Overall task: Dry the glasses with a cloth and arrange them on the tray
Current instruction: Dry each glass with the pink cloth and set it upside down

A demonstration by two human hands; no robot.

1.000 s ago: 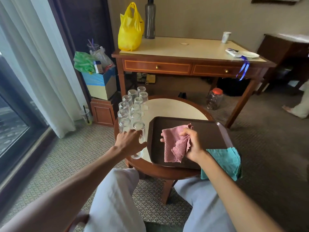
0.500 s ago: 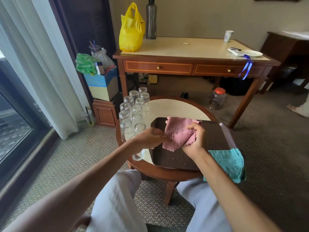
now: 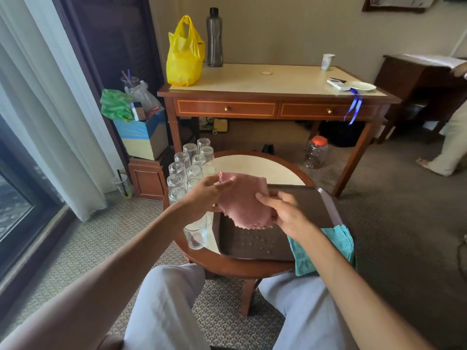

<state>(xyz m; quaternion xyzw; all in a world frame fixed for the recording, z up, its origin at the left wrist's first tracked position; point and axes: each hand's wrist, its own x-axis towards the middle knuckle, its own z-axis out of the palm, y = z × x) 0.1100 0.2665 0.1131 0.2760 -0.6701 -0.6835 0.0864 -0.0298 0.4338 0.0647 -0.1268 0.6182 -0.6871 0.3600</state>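
A pink cloth (image 3: 243,200) is spread between both hands above the dark brown tray (image 3: 255,245). My left hand (image 3: 204,195) pinches its upper left edge, and my right hand (image 3: 283,213) pinches its lower right edge. Several clear glasses (image 3: 192,165) stand upside down in two rows along the left side of the round table (image 3: 255,168). The nearest glass (image 3: 195,233) sits just left of the tray, partly hidden under my left wrist. The tray holds no glasses, only water drops.
A teal cloth (image 3: 323,248) hangs off the table's right edge beside the tray. Behind stands a wooden desk (image 3: 273,79) with a yellow bag (image 3: 184,56) and a dark bottle (image 3: 214,37). A plastic jar (image 3: 316,152) is on the carpet. A person's leg (image 3: 447,147) shows far right.
My left hand let go of the nearest glass and moved right to take the cloth's edge. Both hands lifted the cloth and spread it out flat.
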